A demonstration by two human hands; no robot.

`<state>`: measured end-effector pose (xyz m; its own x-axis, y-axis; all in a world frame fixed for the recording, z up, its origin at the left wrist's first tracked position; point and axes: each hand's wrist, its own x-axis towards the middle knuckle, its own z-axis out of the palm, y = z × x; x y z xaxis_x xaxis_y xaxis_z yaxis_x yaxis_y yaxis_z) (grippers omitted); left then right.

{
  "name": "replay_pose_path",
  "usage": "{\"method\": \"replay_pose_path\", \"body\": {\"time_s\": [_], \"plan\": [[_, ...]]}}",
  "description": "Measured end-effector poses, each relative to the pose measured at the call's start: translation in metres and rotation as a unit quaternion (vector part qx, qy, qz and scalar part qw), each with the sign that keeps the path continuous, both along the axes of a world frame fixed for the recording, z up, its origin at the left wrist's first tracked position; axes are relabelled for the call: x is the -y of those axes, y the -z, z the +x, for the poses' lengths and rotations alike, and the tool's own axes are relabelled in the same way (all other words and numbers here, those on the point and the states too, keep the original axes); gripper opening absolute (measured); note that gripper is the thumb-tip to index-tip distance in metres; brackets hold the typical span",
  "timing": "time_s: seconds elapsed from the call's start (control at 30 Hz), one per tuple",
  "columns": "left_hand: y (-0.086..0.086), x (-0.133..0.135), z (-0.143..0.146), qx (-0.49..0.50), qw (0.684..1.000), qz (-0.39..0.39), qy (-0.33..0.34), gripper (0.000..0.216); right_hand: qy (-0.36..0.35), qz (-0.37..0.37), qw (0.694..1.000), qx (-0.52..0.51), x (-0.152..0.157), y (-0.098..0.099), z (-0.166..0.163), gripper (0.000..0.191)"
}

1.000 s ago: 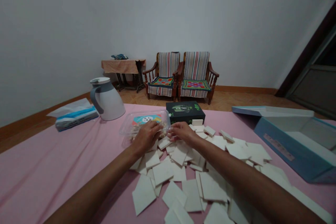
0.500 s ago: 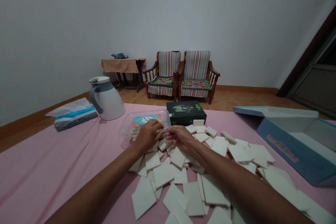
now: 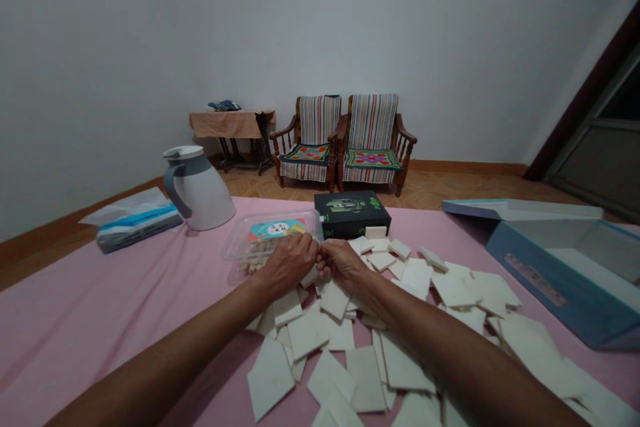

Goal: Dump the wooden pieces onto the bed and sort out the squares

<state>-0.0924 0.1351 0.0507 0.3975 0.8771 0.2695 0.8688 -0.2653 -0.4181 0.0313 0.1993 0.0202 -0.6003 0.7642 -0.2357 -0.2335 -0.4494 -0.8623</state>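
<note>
left hand [image 3: 289, 261] and right hand [image 3: 343, 264] meet, fingers curled tight, atop flat white square tiles [image 3: 310, 332] strewn on the pink-clothed bench [image 3: 100, 307] beside a clear plastic tub [image 3: 239, 248]; what they grip i cannot tell.

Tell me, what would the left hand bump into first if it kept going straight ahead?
Probably the clear plastic tub with the colourful label, lying just beyond the left hand; depth is hard to judge.

The left hand [image 3: 287, 261] and the right hand [image 3: 344, 261] are bare, and both forearms behind the grip are bare as far as they show
</note>
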Motion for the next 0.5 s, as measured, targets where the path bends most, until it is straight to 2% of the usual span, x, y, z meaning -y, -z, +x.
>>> {"method": "replay_pose_path", "body": {"time_s": [0.3,0.5], "plan": [[-0.0058,-0.0050,-0.0069,-0.046,0.997,-0.048,0.030,0.006,-0.013,0.006,1.000,-0.005,0.0029,-0.0004,0.0064,0.007],[-0.0033,0.0033,0.0008,-0.048,0.998,-0.032,0.006,0.013,-0.006,0.005,1.000,-0.004,0.0044,0.0012,0.0026,0.011]]}}
